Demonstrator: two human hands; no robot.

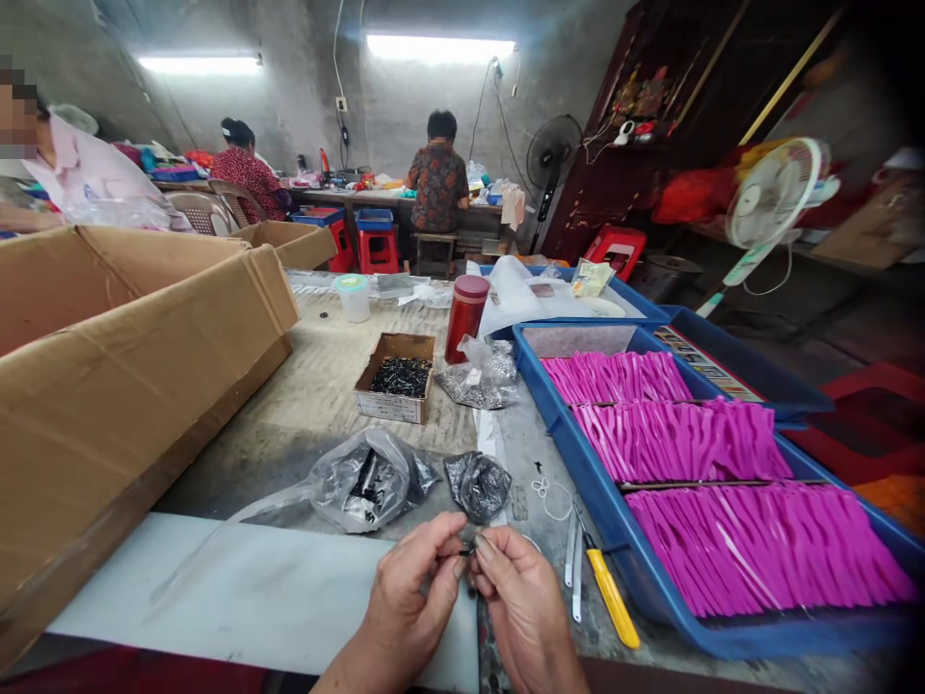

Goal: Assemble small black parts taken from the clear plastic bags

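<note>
My left hand and my right hand meet over the near edge of the table, fingertips pinched together. Between them is a small black part, mostly covered by the fingers, so its kind does not show. Just beyond the hands lie an open plastic bag with black pieces in it and a smaller dark bag. To the right of my right hand are a screwdriver with a yellow handle and thin metal strips.
A cardboard box stands at left, a blue crate of magenta pieces at right. Further back are a small box of black parts, a red flask and a lidded tub. Other people sit beyond the table.
</note>
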